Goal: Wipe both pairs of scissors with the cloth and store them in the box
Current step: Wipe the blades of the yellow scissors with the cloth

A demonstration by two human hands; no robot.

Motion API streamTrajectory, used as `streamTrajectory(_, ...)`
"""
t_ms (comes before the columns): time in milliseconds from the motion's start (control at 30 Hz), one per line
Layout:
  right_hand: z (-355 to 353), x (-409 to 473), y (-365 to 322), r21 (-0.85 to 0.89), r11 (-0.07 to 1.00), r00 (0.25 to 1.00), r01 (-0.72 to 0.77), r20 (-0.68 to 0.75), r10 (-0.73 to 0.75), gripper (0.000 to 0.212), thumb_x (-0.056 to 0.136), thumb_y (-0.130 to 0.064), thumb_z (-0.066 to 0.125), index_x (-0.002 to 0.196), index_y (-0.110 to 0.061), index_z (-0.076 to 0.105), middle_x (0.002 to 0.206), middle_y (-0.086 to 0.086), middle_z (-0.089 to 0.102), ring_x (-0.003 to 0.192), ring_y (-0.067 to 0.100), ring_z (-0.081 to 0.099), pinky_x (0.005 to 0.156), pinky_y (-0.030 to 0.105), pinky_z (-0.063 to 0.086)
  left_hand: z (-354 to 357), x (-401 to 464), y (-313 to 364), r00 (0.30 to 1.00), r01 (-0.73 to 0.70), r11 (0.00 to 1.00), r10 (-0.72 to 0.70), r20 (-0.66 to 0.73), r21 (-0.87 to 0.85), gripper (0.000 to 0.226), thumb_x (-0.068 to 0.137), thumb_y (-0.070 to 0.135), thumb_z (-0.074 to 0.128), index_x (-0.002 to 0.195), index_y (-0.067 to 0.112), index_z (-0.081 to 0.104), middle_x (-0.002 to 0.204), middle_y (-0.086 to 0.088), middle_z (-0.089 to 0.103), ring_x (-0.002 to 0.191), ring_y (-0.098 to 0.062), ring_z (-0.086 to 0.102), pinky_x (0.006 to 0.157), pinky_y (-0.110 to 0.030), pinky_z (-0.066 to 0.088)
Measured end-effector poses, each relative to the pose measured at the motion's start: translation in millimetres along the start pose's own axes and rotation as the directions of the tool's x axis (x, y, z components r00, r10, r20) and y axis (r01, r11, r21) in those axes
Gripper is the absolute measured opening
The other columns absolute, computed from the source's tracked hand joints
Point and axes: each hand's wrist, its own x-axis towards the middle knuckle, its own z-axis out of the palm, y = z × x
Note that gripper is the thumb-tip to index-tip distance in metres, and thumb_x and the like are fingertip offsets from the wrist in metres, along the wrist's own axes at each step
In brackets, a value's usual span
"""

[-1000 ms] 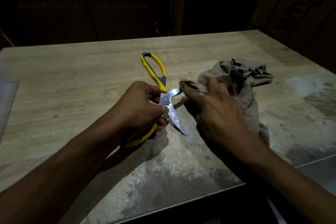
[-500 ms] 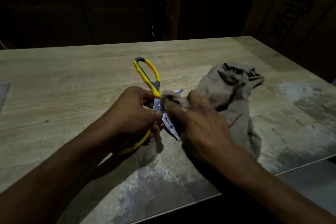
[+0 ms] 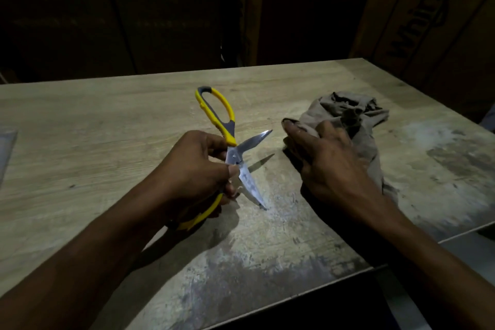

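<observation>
Wiping the first pair of scissors (image 3: 235, 158) is the step in hand, with no box and no second pair in view. A person's left hand (image 3: 192, 169) grips the yellow-handled pair at the pivot and lower handle, fingers curled round it, thumb pressed by the screw, blades spread wide apart. One blade points up and away from that grip; the other angles down, its tip at the worn wooden table (image 3: 107, 142). Just beyond the blades, the right hand (image 3: 329, 166) lies with fingers mostly extended over a bunched brown cloth (image 3: 356, 120); whether it pinches the cloth cannot be told. Next, likely, the cloth must return to the blade, stroking away from the edge.
</observation>
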Motion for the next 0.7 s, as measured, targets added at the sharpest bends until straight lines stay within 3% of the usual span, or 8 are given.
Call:
streamTrajectory(133,-9,12,8,0.249,0.967,0.998,0.056,-0.027,-0.051,0.048,0.101,-0.045,0.056,0.149,-0.037,0.053,0.111,0.0,0.058,0.105,0.025,0.057,0.086,0.037,0.052,3,-2,2,1.0,0.008,0.992,-0.008,-0.003,-0.122,0.016,0.095,-0.008,0.068,0.107,0.0,0.075,0.086,-0.017,0.073,0.054,-0.023,0.071,0.048,-0.029,0.058)
streamTrajectory(233,-44,8,20,0.45,0.893,0.999,0.031,-0.05,-0.01,0.049,0.096,-0.052,0.06,0.14,-0.031,0.065,0.122,-0.004,0.063,0.107,0.01,0.063,0.082,0.021,0.051,2,-3,3,1.0,-0.028,0.986,0.026,-0.015,-0.164,0.019,0.095,-0.005,0.07,0.109,0.005,0.076,0.103,-0.016,0.075,0.063,-0.026,0.076,0.054,-0.037,0.062)
streamTrajectory(300,-67,-7,32,0.533,0.845,0.982,0.042,-0.177,0.063,0.037,0.097,-0.046,0.064,0.127,-0.027,0.074,0.113,-0.008,0.071,0.097,0.003,0.069,0.07,0.017,0.053,2,-6,4,0.998,-0.062,0.976,0.055,-0.037,-0.208,0.018,0.094,-0.004,0.071,0.108,0.006,0.076,0.102,-0.015,0.077,0.065,-0.03,0.076,0.059,-0.048,0.066)
streamTrajectory(367,-79,-21,56,0.551,0.832,0.947,-0.06,-0.231,0.222,0.025,0.096,-0.044,0.068,0.112,-0.027,0.08,0.098,-0.014,0.077,0.087,-0.003,0.072,0.066,0.021,0.055,2,-8,7,0.995,-0.099,0.956,0.086,-0.059,-0.278,0.019,0.093,-0.007,0.069,0.106,0.005,0.076,0.102,-0.014,0.077,0.064,-0.032,0.073,0.063,-0.048,0.066)
streamTrajectory(433,-83,-31,87,0.465,0.831,0.906,-0.305,-0.127,0.404,0.027,0.093,-0.049,0.072,0.098,-0.024,0.083,0.086,-0.005,0.079,0.079,0.006,0.073,0.072,0.032,0.057,4,-10,10,0.994,-0.111,0.939,0.098,-0.054,-0.325,0.018,0.093,-0.008,0.068,0.106,0.002,0.076,0.1,-0.016,0.077,0.063,-0.031,0.072,0.061,-0.044,0.066)
streamTrajectory(533,-78,-37,106,0.459,0.682,0.814,-0.569,0.201,0.544,0.046,0.088,-0.051,0.077,0.082,-0.006,0.081,0.068,0.006,0.076,0.063,0.018,0.073,0.065,0.041,0.057,14,-10,11,0.996,-0.094,0.948,0.092,-0.02,-0.305,0.019,0.093,-0.007,0.069,0.108,0.002,0.076,0.096,-0.02,0.078,0.064,-0.033,0.073,0.063,-0.044,0.066)
streamTrajectory(600,-73,-31,99,0.499,0.597,0.769,-0.628,0.282,0.573,0.057,0.084,-0.052,0.08,0.076,0.004,0.077,0.063,0.012,0.073,0.051,0.021,0.065,0.058,0.037,0.052,21,-10,15,0.995,-0.092,0.956,0.101,0.017,-0.279,0.017,0.093,-0.006,0.07,0.106,0.003,0.077,0.093,-0.021,0.078,0.065,-0.033,0.073,0.065,-0.044,0.065)
streamTrajectory(700,-72,-16,88,0.481,0.611,0.772,-0.629,0.292,0.564,0.054,0.079,-0.047,0.087,0.068,0.004,0.075,0.057,0.016,0.066,0.037,0.016,0.05,0.052,0.03,0.041,27,-9,24,0.992,-0.104,0.967,0.117,0.045,-0.232,0.015,0.093,-0.005,0.071,0.104,0.003,0.077,0.091,-0.02,0.079,0.069,-0.035,0.075,0.065,-0.042,0.064)
